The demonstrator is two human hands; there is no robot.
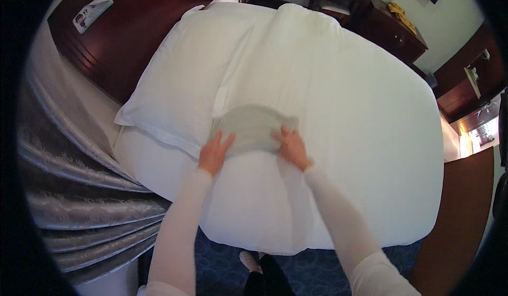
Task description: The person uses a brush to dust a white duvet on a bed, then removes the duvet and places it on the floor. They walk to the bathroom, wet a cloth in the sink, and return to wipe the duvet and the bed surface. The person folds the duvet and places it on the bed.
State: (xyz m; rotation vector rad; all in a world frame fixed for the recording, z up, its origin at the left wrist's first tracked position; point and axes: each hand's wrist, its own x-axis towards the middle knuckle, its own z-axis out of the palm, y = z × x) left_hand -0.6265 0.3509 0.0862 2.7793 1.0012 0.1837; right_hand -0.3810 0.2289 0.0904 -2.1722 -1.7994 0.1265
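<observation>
A pale grey-green cloth (254, 127), blurred, lies or moves low over the white bedding in the middle of the bed. My left hand (214, 153) is at its near left corner, thumb and fingers spread. At its near right edge is my right hand (292, 147), also blurred, with fingers at the fabric. Whether either hand pinches the cloth cannot be told. A white pillow (178, 70) rests just left of the cloth, against the headboard side. Under the cloth a white duvet (365, 129) covers the bed and hangs over its near edge.
A dark wooden headboard (131, 30) bears a printed card (93, 13). Grey patterned curtains (91, 212) bunch along the left side. Beyond the bed stands a dark wooden cabinet (385, 34) with a yellow cloth (401, 17) on it. A brown panel (456, 216) stands right of the bed.
</observation>
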